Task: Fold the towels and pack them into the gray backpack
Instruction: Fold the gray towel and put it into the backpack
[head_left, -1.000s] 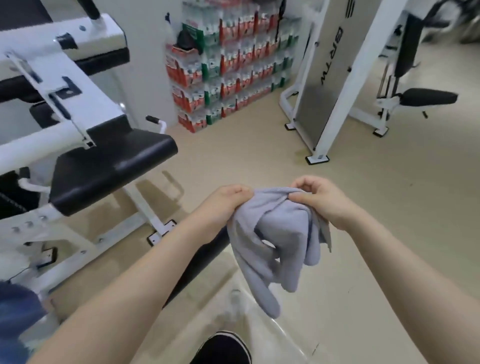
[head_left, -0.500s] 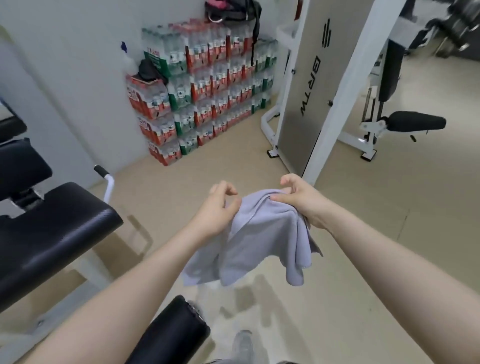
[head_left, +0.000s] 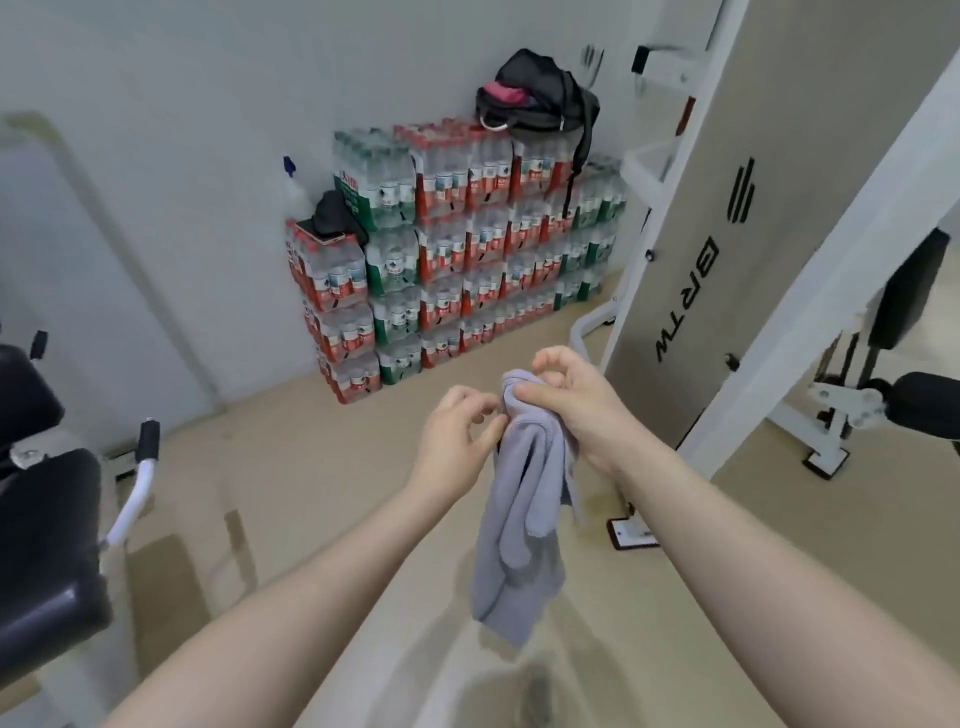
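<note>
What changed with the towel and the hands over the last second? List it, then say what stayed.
The right hand gathered the gray towel at one bunched top end, so it now hangs in a long narrow drape instead of spread between both hands. The left hand loosened and now only pinches at the edge beside the right. The view swung toward the water bottle packs. The towel stayed off the floor, unfolded.

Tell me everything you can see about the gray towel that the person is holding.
The towel is light gray and looks like soft, thick cloth. It is not folded neatly: it hangs down in the air in loose, bunched folds, above the beige floor. Its top is gathered into a small bundle in the grip of the right hand, whose thumb and fingers curl round it. The left hand is right beside the upper edge, with its fingertips at the cloth. Nothing else touches it.
</note>
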